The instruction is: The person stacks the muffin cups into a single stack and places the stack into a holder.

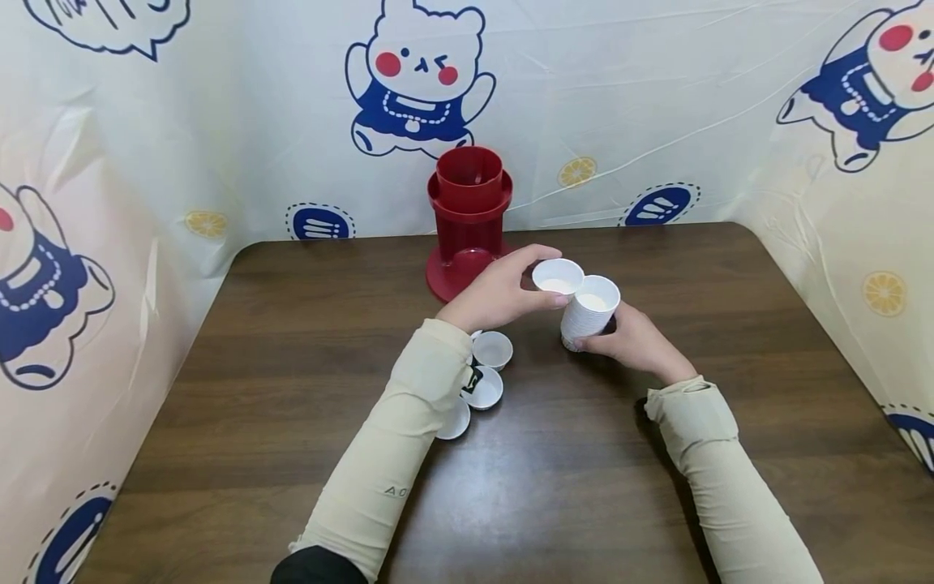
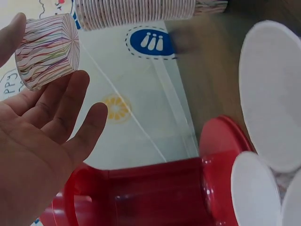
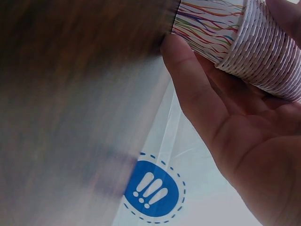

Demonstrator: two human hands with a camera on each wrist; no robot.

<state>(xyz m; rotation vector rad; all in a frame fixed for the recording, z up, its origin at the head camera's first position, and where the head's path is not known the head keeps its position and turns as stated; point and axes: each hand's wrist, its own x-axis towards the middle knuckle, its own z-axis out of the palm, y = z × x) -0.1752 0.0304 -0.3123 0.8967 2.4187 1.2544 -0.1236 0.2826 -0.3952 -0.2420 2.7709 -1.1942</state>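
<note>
My left hand (image 1: 503, 289) pinches a single white paper cup (image 1: 558, 276) between thumb and fingers. In the left wrist view that cup (image 2: 49, 49) shows thin coloured wavy lines on its side. Right beside it, my right hand (image 1: 640, 341) grips the lower part of a nested stack of paper cups (image 1: 589, 312), which leans slightly. The right wrist view shows the stack (image 3: 263, 52) with many rims packed together and the thumb and fingers around the bottom cup. Several separate paper cups (image 1: 492, 350) stand on the table near my left forearm, partly hidden by the sleeve.
A red plastic cup holder (image 1: 470, 203) with a round base stands at the table's back edge, just behind my left hand. The brown wooden table (image 1: 554, 487) meets a patterned white sheet (image 1: 620, 89) at the back and sides.
</note>
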